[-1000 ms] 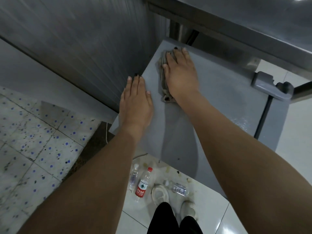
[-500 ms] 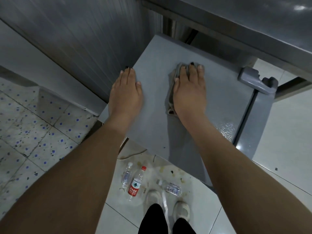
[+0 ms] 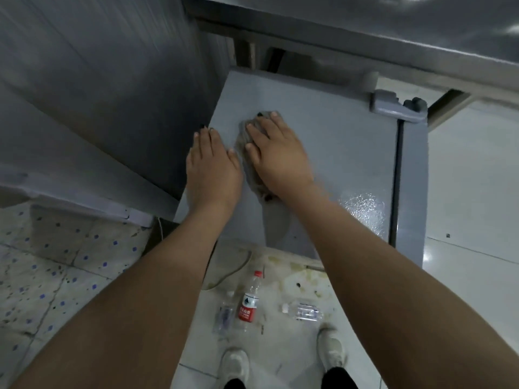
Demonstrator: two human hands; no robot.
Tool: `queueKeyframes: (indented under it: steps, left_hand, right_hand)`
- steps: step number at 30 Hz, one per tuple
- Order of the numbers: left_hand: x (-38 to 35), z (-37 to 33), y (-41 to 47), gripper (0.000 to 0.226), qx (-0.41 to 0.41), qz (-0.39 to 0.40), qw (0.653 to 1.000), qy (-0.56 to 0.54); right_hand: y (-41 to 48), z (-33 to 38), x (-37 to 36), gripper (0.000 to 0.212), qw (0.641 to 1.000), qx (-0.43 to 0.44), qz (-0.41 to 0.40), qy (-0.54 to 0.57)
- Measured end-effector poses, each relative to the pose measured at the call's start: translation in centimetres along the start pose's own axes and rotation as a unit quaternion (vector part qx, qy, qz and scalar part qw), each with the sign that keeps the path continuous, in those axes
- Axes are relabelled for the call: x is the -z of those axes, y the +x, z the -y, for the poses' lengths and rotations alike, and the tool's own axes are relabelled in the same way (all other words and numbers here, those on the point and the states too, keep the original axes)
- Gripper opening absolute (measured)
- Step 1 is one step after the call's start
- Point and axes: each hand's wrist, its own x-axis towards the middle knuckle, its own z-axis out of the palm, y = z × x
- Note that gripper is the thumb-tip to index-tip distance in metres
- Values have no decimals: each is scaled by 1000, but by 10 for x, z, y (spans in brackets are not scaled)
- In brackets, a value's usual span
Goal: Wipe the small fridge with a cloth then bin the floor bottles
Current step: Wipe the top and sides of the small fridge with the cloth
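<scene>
The small grey fridge (image 3: 345, 153) stands below me, its flat top facing up. My right hand (image 3: 276, 154) lies flat with straight fingers, pressing a grey cloth (image 3: 243, 137) onto the top's left part. My left hand (image 3: 212, 164) rests flat on the fridge's left edge, right beside the cloth. On the floor in front of the fridge lie three plastic bottles: a red-labelled one with a red cap (image 3: 250, 301), a crushed clear one (image 3: 224, 313) to its left, and a clear one with a white cap (image 3: 304, 311) on its side to the right.
A steel cabinet wall (image 3: 98, 80) rises close on the left and a steel counter (image 3: 365, 26) overhangs the fridge's back. The fridge's hinge cap (image 3: 396, 106) sticks up at the right rear. My shoes (image 3: 234, 366) stand just behind the bottles. A white cord (image 3: 233, 269) curls on the stained floor.
My right hand slid the cloth leftward across the fridge top until it sits next to my left hand. My left hand stayed on the edge.
</scene>
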Motion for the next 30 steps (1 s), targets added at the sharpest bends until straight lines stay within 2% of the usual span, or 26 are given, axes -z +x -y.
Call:
queueKeyframes:
  steps: [5, 9, 15, 19, 26, 30]
  left_hand:
    - [-1, 2, 0, 54, -14, -2, 1000, -15]
    - [-2, 2, 1, 55, -14, 2, 1000, -15]
    - [-1, 1, -3, 55, -16, 0, 1000, -7]
    - [-1, 0, -5, 55, -20, -10, 1000, -4]
    - [-2, 0, -1, 54, -20, -20, 1000, 5]
    - [-1, 1, -1, 54, -14, -14, 1000, -5]
  right_hand:
    - [8, -16, 4, 46, 990, -130, -22, -52]
    - [-8, -32, 20, 46, 977, -205, -37, -54]
    - [-54, -33, 27, 47, 964, -254, -52, -64]
    - [-71, -15, 20, 48, 969, -236, -47, -58]
    - [-39, -12, 15, 48, 993, -112, -24, -39]
    - [-12, -21, 11, 47, 992, -120, -19, -45]
